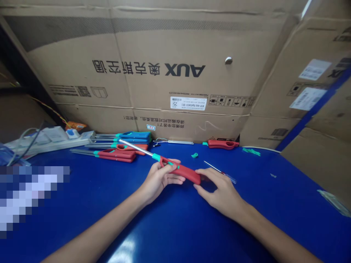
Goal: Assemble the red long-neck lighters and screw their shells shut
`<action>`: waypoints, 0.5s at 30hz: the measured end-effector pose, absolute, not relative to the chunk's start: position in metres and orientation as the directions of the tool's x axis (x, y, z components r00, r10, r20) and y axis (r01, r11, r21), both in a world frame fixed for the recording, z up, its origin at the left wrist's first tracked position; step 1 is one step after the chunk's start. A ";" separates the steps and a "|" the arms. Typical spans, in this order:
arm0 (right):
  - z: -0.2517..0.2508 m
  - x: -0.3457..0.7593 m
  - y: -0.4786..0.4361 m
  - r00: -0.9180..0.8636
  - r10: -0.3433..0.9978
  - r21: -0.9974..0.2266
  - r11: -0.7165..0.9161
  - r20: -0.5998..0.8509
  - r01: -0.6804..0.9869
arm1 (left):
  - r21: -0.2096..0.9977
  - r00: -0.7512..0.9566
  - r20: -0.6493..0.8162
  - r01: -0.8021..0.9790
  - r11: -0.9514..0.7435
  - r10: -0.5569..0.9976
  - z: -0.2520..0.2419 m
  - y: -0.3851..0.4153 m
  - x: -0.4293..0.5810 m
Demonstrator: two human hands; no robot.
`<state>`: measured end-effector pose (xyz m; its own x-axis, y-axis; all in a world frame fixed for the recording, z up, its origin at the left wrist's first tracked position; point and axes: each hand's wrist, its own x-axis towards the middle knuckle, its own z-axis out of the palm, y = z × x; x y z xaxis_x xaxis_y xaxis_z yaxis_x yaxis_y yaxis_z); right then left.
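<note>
A red long-nosed lighter (184, 172) with a teal collar and a metal tube pointing up-left lies across the middle of the blue table (175, 219). My left hand (159, 178) is wrapped round its front part near the trigger. My right hand (219, 190) pinches the rear end of the red handle with thumb and fingers. A thin screwdriver-like tool (221, 172) lies on the table just behind my right hand.
A pile of red and blue lighters (120, 146) lies at the back left, one more red lighter (221, 144) at the back centre. A small teal part (194, 155) sits behind the hands. A power strip (52, 140) is far left. Cardboard boxes (175, 69) wall the back.
</note>
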<state>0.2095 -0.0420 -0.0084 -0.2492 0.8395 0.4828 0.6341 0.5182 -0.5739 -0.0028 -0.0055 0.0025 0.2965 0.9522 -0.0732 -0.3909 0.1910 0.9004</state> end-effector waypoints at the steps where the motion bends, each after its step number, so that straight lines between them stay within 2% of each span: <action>1: -0.008 0.210 -0.042 -0.252 0.846 -0.585 0.513 0.471 0.628 | 0.896 0.299 -0.079 -0.398 0.199 0.951 0.003 -0.004 -0.004; 7: -0.001 0.210 -0.042 -0.239 0.892 -0.681 0.448 0.384 0.579 | 0.882 0.292 -0.077 -0.426 0.202 0.953 0.005 -0.004 -0.003; 12: 0.005 0.206 -0.043 -0.366 0.915 -0.796 0.345 0.169 0.497 | 0.902 0.244 -0.007 -0.417 0.112 0.970 0.007 -0.007 0.000; 15: 0.012 0.206 -0.046 -0.445 0.893 -0.796 0.322 0.074 0.513 | 0.930 0.204 0.020 -0.363 0.057 0.979 0.008 -0.007 0.000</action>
<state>0.2059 -0.0458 0.0118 -0.4448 0.8925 0.0744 0.5131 0.3220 -0.7956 0.0003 -0.0066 0.0076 0.2042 0.9787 0.0196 -0.3629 0.0571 0.9301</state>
